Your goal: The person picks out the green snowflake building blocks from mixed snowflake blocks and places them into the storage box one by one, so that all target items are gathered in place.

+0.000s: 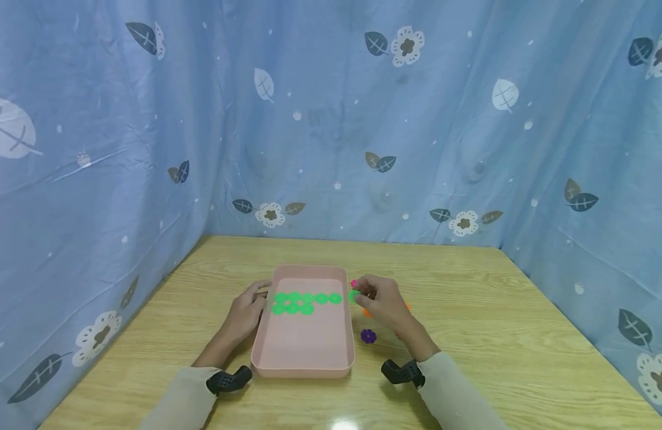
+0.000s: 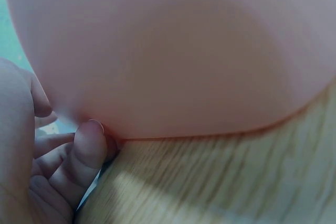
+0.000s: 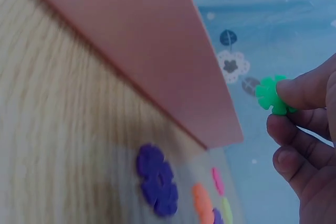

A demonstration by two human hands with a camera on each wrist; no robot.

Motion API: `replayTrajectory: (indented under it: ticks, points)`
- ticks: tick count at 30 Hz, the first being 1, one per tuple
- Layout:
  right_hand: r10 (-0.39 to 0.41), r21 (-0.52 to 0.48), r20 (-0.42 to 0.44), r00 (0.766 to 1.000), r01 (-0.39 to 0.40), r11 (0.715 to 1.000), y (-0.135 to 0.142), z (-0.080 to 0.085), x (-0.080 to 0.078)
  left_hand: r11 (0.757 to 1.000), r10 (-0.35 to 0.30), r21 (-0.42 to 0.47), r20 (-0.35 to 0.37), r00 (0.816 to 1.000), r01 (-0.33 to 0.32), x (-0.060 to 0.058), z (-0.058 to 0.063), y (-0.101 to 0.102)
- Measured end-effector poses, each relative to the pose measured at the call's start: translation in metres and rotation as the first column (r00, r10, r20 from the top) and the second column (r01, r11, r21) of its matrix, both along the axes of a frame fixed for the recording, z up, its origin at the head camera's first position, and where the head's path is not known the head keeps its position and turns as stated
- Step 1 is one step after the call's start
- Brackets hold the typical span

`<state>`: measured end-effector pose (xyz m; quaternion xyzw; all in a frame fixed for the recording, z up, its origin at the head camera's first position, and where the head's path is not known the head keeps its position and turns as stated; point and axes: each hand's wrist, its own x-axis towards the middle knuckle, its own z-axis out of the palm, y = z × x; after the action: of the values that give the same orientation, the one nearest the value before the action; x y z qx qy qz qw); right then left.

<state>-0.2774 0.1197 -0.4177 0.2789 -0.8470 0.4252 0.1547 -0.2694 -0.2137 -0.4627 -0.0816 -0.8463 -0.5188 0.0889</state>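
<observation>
My right hand pinches a green flower-shaped plastic piece between thumb and fingers, just beyond the right wall of a pink tray. Inside that tray, several matching green pieces lie in two rows, the upper one longer. At the opposite side, my left hand touches the tray's left wall from outside. Its thumb lies by the wall's lower edge in the left wrist view, the other fingers loosely bent and partly hidden.
Right of the tray lie a purple flower piece, an orange piece and a pink one, partly behind my right hand in the head view. A yellow-green piece is beside them. A blue patterned curtain surrounds the wooden table.
</observation>
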Motion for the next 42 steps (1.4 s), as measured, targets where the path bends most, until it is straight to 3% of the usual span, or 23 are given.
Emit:
replayTrajectory:
  ticks: [8,15,20,29,42]
  points:
    - [0.062,0.032,-0.010,0.998,-0.062,0.998,-0.021,0.013,-0.005,1.000,-0.005,0.000,-0.009,1.000,0.005,0.000,0.001,0.000]
    - [0.076,0.142,0.080,0.994,-0.087,0.986,-0.039,0.020,-0.015,1.000,-0.008,0.001,-0.015,1.000,0.008,0.000,-0.001,-0.001]
    - [0.070,0.176,0.146,0.987,-0.096,0.980,-0.050,0.018,-0.023,1.000,-0.009,0.003,-0.014,1.000,0.009,-0.001,-0.002,-0.001]
    - [0.020,0.147,0.231,0.973,-0.055,0.988,-0.066,0.013,-0.027,1.000,0.003,-0.006,-0.021,1.000,-0.003,0.000,-0.001,0.000]
    - [0.013,0.188,0.234,0.972,-0.058,0.980,-0.080,0.000,-0.035,1.000,0.000,-0.004,-0.021,1.000,0.000,-0.001,-0.002,-0.001]
